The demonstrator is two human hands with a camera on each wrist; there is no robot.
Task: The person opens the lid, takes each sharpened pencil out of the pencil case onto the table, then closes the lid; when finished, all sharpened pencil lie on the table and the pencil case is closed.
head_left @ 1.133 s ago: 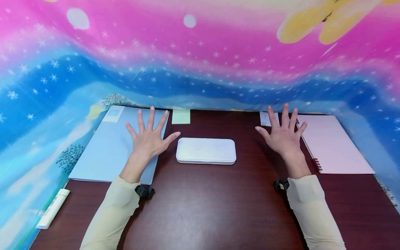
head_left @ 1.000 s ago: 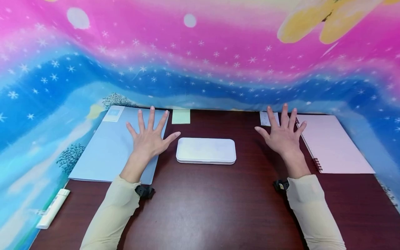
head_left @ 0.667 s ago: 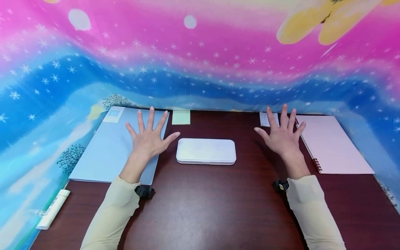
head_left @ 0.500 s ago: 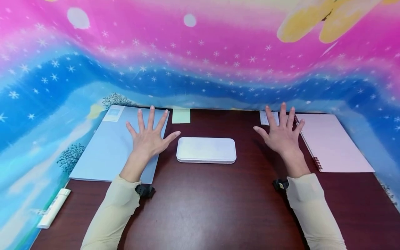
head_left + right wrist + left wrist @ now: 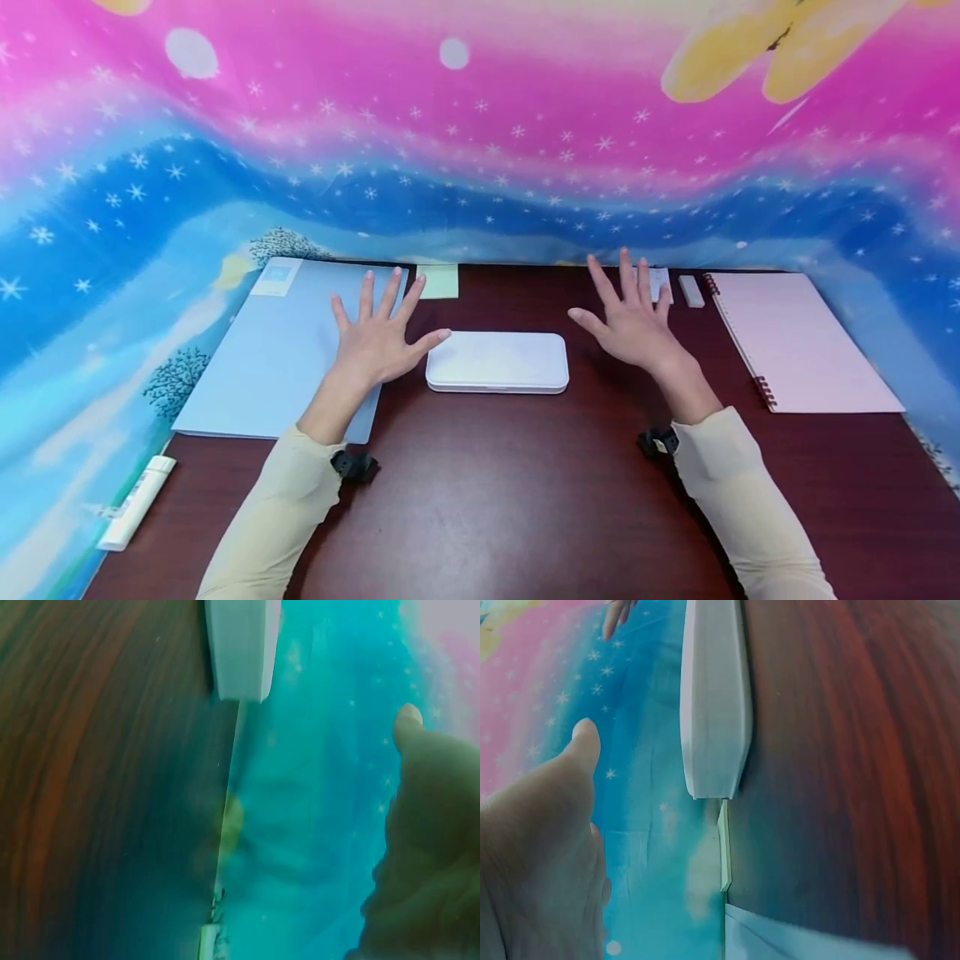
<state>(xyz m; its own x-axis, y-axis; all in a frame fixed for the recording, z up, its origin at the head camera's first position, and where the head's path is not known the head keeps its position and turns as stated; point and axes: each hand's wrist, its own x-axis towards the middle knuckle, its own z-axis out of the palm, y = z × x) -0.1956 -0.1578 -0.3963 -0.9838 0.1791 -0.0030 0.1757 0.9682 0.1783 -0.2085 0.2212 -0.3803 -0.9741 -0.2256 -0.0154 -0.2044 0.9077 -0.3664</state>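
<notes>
A flat white pencil case (image 5: pixel 497 362) lies on the dark wooden table between the hands, its lid down. My left hand (image 5: pixel 375 340) is spread above the blue folder (image 5: pixel 255 367), with the thumb overlapping the case's upper left corner in the head view. To the right of the case, my right hand (image 5: pixel 633 329) has its fingers fanned out over the table, holding nothing. Both wrist views show the case, (image 5: pixel 716 697) apart from the left hand (image 5: pixel 540 832) and likewise from the right hand (image 5: pixel 442 825).
A pale green sticky note pad (image 5: pixel 440 282) and a small white printed paper (image 5: pixel 660 285) lie along the back edge. Beside the paper is a small white block (image 5: pixel 691 292). A pink spiral notebook (image 5: pixel 810 342) lies at right, a white tube-shaped item (image 5: pixel 137 504) at left.
Both hands have shifted inward toward the pencil case, the right one farther. The small white block beside the printed paper has come into view. The case has stayed put.
</notes>
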